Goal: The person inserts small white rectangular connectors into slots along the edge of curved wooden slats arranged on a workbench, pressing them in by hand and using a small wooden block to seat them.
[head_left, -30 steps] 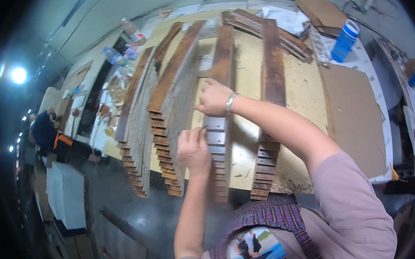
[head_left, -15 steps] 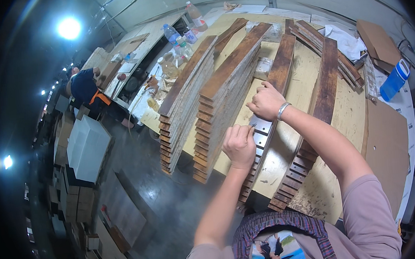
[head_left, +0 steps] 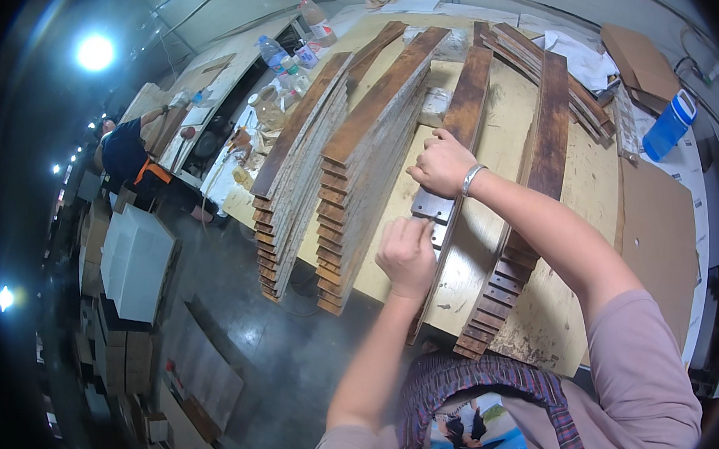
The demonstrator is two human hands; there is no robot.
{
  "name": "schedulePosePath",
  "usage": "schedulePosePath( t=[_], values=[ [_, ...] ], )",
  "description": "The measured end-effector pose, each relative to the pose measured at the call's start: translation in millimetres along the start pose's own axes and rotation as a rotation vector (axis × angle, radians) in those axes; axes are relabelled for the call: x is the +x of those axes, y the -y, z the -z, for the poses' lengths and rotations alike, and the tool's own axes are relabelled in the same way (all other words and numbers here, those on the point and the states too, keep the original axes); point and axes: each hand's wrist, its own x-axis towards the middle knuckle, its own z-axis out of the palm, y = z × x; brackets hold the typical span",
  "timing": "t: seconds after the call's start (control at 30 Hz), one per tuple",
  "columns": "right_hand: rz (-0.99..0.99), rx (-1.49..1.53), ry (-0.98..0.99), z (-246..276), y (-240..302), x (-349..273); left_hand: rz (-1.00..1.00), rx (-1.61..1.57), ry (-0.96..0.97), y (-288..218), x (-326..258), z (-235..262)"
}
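Both hands press a grey plate onto the middle plank: left hand curled on its near end, right hand gripping beyond, so aligning looks next.

Pretty dim workshop overall. Dark, slightly shiny concrete floor with flat boards and cardboard sheets lying on it lower left. A big pale plywood worktable fills the right side. Bright round ceiling lamp up top left, plus a row of smaller lights trailing off. Another person bends over a long cluttered bench in the back, near a white box.
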Motion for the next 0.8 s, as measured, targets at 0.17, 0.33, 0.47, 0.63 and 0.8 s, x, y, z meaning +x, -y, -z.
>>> schedulePosePath(
  t=[0.17,0.33,0.47,0.63,0.8],
  values=[
    [-0.016,-0.041,0.048,0.5,-1.6,0.1,-0.028,-0.001,0.033,9.6,10.8,2.0],
    [-0.007,-0.041,0.081,3.0,1.7,-0.1,-0.023,0.023,0.036,7.1,6.1,-0.2],
    [-0.007,-0.036,0.080,5.7,0.0,-0.6,-0.029,0.013,0.029,7.3,5.6,-3.0],
    [-0.039,0.095,0.195,8.7,-9.6,3.4,-0.029,0.022,0.030,6.0,6.2,-6.2],
    [0.153,0.212,0.408,50.9,-33.2,11.7,-0.029,0.033,0.006,9.1,5.3,-2.0]
  ],
)
